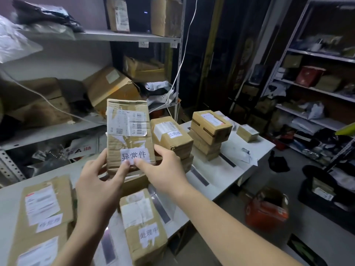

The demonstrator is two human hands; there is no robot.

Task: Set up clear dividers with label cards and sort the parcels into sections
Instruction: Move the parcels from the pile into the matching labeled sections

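- The parcel (127, 135) stands upright over the middle of the table (265, 143), with its white label card (135, 156) facing me. Its lower end is hidden behind my hands.
- Step in hand, as I judge it: seat the card. Press from its centre out to the corners and hold the parcel steady.
- My left hand (99, 181) grips the parcel's left edge, fingers curled behind and thumb on the front.
- My right hand (167, 169) wraps the right edge, thumb pressing the card's lower edge.
- A second labelled parcel (171, 135) sits just beside, toward the far edge.
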